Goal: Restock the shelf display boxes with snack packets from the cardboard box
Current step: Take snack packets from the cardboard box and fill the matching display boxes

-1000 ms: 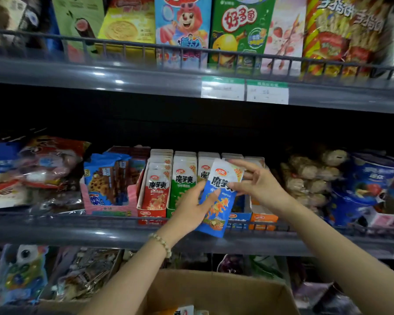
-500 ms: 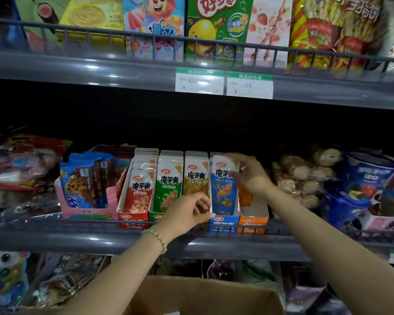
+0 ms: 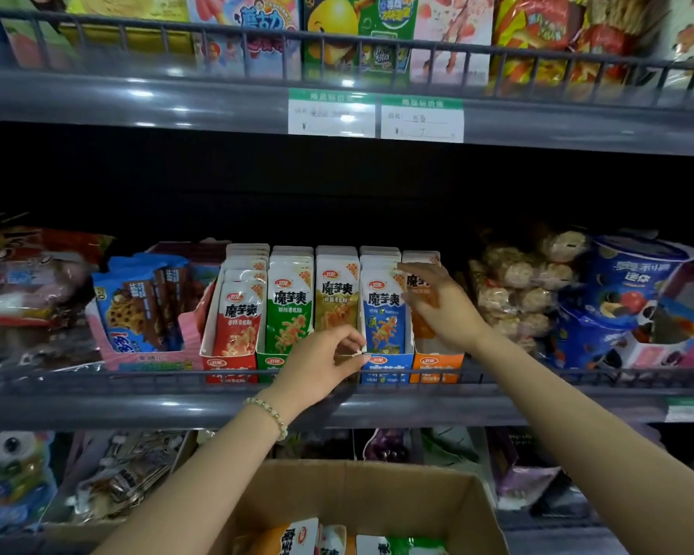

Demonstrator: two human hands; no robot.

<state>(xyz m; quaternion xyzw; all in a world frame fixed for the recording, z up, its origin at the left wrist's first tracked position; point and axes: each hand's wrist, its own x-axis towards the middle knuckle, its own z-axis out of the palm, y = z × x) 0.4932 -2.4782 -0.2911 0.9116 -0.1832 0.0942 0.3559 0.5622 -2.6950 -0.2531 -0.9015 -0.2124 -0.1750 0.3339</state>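
Blue packet (image 3: pixel 383 314) stands upright at the front of the blue display box (image 3: pixel 385 364) on the middle shelf (image 3: pixel 177 408).

Your right hand (image 3: pixel 437 304): grip apart, straight fingers touching the packet's top corner.

Your left hand (image 3: pixel 321 362): fingers curled at the box's front lip; cannot tell whether they pinch it.

Packets in the cardboard box (image 3: pixel 377 486) look light, soft and slick. Pinch the flat faces near the sealed top.
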